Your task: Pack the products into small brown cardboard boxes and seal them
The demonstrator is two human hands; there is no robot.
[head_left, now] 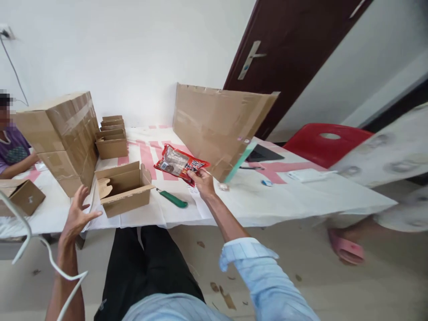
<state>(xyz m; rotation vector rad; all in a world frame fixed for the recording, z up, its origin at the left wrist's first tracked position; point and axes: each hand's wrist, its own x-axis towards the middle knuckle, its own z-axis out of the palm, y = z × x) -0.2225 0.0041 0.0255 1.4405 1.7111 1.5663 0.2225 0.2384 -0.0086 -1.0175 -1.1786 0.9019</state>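
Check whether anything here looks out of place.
Yes: brown scraps lie strewn on the floor, looking like dropped litter. Nothing looks spilled on the table; the packet in the right hand shows no clear damage.

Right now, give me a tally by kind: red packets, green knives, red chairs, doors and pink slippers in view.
Red packet: 1
Green knife: 1
Red chair: 1
Door: 1
Pink slipper: 1
Total: 5
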